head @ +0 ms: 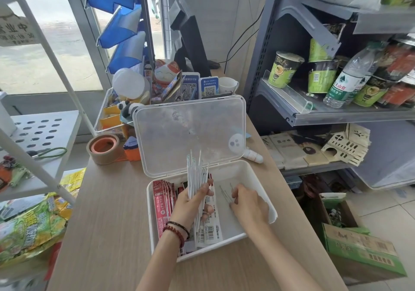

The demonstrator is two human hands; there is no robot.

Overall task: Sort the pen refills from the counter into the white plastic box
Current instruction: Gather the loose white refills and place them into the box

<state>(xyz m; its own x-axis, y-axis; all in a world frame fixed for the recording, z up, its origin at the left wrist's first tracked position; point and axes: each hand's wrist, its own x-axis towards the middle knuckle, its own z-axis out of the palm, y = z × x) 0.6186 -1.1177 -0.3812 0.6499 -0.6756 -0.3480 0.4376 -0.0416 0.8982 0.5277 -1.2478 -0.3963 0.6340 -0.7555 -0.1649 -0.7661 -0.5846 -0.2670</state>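
Left grip (193,203) clasps thin white pen refills (197,171), tips toward 12 o'clock, over white plastic box (260,182). Right grip (249,203), 3 o'clock, palm-down inside; closure indeterminate.

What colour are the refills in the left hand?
White, clearest in the head view: the left hand grips the refills over the box.

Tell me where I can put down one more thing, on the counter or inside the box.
Bare wood: the counter left of the white plastic box, from the tape roll to the near edge. Inside, the right half's floor is mostly bare; the left half is crowded with red packets.
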